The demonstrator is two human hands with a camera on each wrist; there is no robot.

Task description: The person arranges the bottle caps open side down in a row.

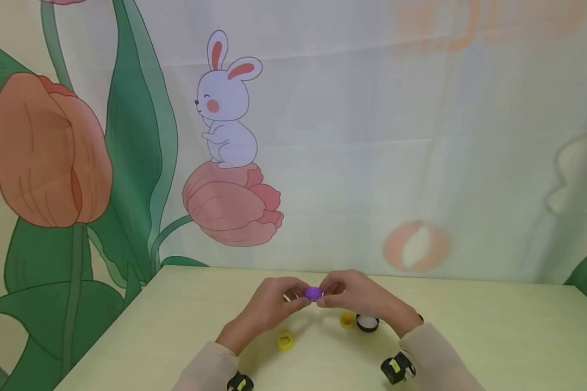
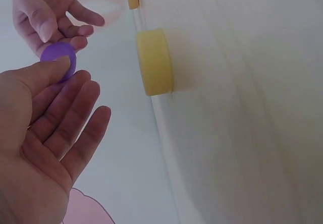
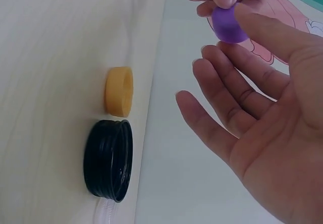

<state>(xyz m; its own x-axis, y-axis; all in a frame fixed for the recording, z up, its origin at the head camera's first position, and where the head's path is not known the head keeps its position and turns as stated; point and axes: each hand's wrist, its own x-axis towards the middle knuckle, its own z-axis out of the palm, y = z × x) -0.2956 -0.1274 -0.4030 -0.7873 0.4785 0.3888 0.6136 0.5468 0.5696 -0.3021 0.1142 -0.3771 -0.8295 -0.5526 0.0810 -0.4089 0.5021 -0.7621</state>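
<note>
A small, smooth, round purple piece (image 1: 313, 294) is up between the two hands, above the table. My left hand (image 1: 278, 297) pinches one side of it between thumb and forefinger; in the left wrist view the other fingers spread loosely away. From the opposite side my right hand (image 1: 354, 290) pinches it, with the thumb on top of the purple piece (image 3: 228, 24) and the forefinger beneath in the right wrist view. Below the left hand lies a yellow cap (image 1: 285, 341). Under the right hand sit an orange-yellow cap (image 3: 119, 91) and a black screw lid (image 3: 107, 161).
The pale table (image 1: 142, 336) reaches back to a printed cloth (image 1: 342, 163) with a rabbit and tulips. Beyond the black lid, a clear ribbed piece (image 3: 104, 212) shows partly. Black wrist cameras (image 1: 397, 367) hang below both forearms.
</note>
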